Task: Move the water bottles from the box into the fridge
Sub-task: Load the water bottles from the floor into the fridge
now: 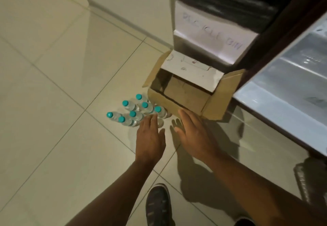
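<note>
Several clear water bottles [135, 112] with teal caps stand together on the tiled floor, left of an open cardboard box [187, 98] whose inside looks empty. My left hand [150, 133] reaches toward the bottles with straight fingers; its fingertips are just short of the nearest one. My right hand [193, 133] is stretched out flat beside it, fingertips at the box's near wall. Neither hand holds anything. The open fridge door [290, 87], with its pale shelves, fills the right side.
A steel bin [208, 36] with a black liner and a paper label stands right behind the box. My shoe [158, 206] is on the floor below my arms. A wall corner [90, 0] lies at the upper left.
</note>
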`<state>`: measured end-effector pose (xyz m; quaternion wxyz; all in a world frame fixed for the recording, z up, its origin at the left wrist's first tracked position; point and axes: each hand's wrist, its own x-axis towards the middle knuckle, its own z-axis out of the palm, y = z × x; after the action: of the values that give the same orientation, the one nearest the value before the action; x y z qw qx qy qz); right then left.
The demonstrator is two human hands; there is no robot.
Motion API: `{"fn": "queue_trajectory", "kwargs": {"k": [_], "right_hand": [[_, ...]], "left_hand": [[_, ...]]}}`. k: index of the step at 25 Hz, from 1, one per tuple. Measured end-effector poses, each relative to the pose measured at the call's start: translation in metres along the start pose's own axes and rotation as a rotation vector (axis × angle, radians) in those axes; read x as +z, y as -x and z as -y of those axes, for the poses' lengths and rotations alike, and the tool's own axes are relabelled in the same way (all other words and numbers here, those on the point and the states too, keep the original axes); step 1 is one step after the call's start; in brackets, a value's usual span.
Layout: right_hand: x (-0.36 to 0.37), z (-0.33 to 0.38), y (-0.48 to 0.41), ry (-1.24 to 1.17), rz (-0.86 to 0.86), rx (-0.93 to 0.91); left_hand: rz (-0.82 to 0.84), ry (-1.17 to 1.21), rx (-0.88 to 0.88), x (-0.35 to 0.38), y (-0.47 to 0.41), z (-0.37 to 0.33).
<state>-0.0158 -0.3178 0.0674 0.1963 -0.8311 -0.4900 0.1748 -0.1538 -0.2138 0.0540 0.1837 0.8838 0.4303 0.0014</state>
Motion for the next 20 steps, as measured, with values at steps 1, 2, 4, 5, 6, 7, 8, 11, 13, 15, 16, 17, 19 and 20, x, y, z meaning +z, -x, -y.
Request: {"fn": "queue_trajectory", "kwargs": {"k": [1, 2, 4, 5, 6, 7, 8, 11, 13, 15, 16, 17, 19, 20], "right_hand": [[0.014, 0.006, -0.009, -0.015, -0.001, -0.001], [0.032, 0.013, -0.019, -0.017, 0.000, -0.003], [0.062, 0.022, -0.041, -0.020, -0.005, 0.005], [0.076, 0.027, -0.051, -0.037, 0.009, 0.028], [0.088, 0.029, -0.062, -0.066, 0.030, 0.059], [0.101, 0.028, -0.073, -0.102, 0.061, 0.094], [0.111, 0.026, -0.083, -0.130, 0.081, 0.126], [0.141, 0.020, -0.106, -0.024, 0.062, 0.126], [0.149, 0.015, -0.119, 0.174, 0.032, 0.101], [0.147, 0.010, -0.133, 0.133, 0.071, 0.114], [0.149, 0.007, -0.135, 0.033, 0.112, 0.132], [0.149, 0.005, -0.136, -0.067, 0.124, 0.138], [0.169, -0.013, -0.137, -0.181, 0.098, 0.191], [0.171, -0.012, -0.139, -0.193, 0.102, 0.217]], "left_hand": [[-0.004, 0.056, -0.044, 0.005, -0.005, 0.014], [-0.005, 0.110, -0.106, 0.013, -0.010, 0.030], [-0.001, 0.205, -0.256, 0.028, -0.023, 0.054], [0.006, 0.246, -0.317, 0.037, -0.029, 0.066], [0.016, 0.285, -0.353, 0.045, -0.036, 0.074], [0.029, 0.327, -0.381, 0.054, -0.042, 0.082], [0.042, 0.366, -0.398, 0.062, -0.047, 0.089], [0.052, 0.442, -0.386, 0.080, -0.059, 0.102], [0.061, 0.492, -0.401, 0.084, -0.068, 0.101], [0.049, 0.584, -0.421, 0.081, -0.078, 0.097], [0.037, 0.625, -0.427, 0.082, -0.078, 0.099], [0.029, 0.653, -0.431, 0.083, -0.076, 0.101], [0.070, 0.664, -0.439, 0.108, -0.073, 0.106], [0.065, 0.661, -0.450, 0.107, -0.070, 0.108]]}}
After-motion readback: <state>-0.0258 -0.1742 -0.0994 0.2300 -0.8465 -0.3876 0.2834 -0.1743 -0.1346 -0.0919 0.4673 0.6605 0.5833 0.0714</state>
